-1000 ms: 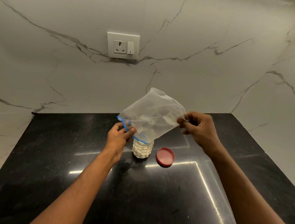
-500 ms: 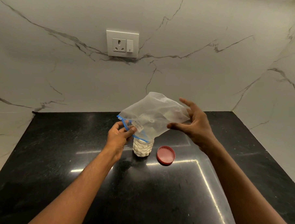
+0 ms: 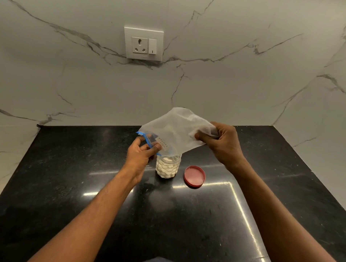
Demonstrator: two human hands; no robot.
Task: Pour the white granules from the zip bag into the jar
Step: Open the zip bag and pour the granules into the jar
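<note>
- Head view: both bare forearms reach forward over the black polished surface (image 3: 87,166), which meets a white veined marble wall carrying a socket plate (image 3: 143,43).
- Left hand (image 3: 141,156) is raised just left of the jar, wrist bent slightly up, palm turned toward the right. Its grip pinches the blue zip edge (image 3: 146,140) of the zip bag (image 3: 176,131) between thumb and fingers, holding the mouth down at the jar's rim.
- Right hand (image 3: 221,143) is held higher and to the right, knuckles facing the camera, wrist cocked. Its grip is closed on the bag's bottom corner, thumb pressed against the curled fingers with the plastic bunched between them.
- The zip bag slopes from the lifted right end down to its mouth, which sits directly over the jar (image 3: 168,166). The bag looks nearly flat and translucent.
- The jar stands upright on the surface, open, with white granules (image 3: 167,169) filling most of it.
- A red lid (image 3: 194,175) lies flat just right of the jar, apart from it.
</note>
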